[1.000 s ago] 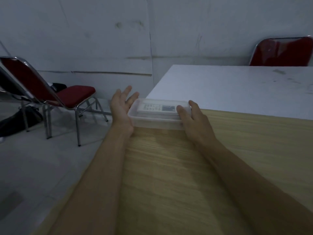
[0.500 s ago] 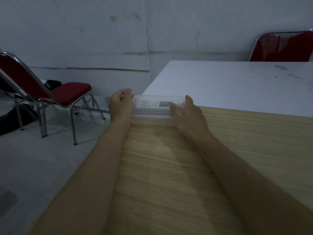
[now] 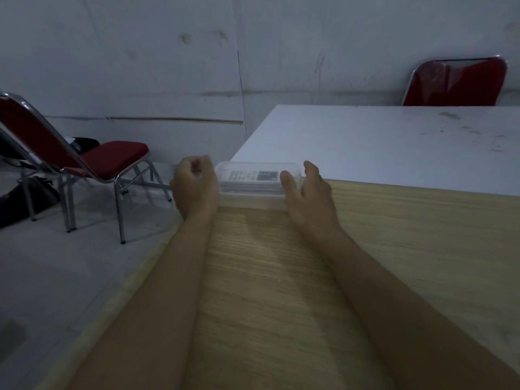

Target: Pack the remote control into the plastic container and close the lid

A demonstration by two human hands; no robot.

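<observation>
the grey remote control (image 3: 254, 175) already lies inside the clear plastic container (image 3: 257, 182), lid on; left hand (image 3: 195, 184) curled at its end, right hand (image 3: 308, 192) open with thumb pressing, likely just sealing.

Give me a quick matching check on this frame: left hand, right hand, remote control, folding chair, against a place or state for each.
Things:
1. left hand
2. right hand
3. remote control
4. folding chair

Places or states:
A. inside the clear plastic container
B. on the floor, left of the table
C. curled into a fist at the container's left end
D. thumb resting on the lid, at the right end

Pairs: 1-C, 2-D, 3-A, 4-B
</observation>
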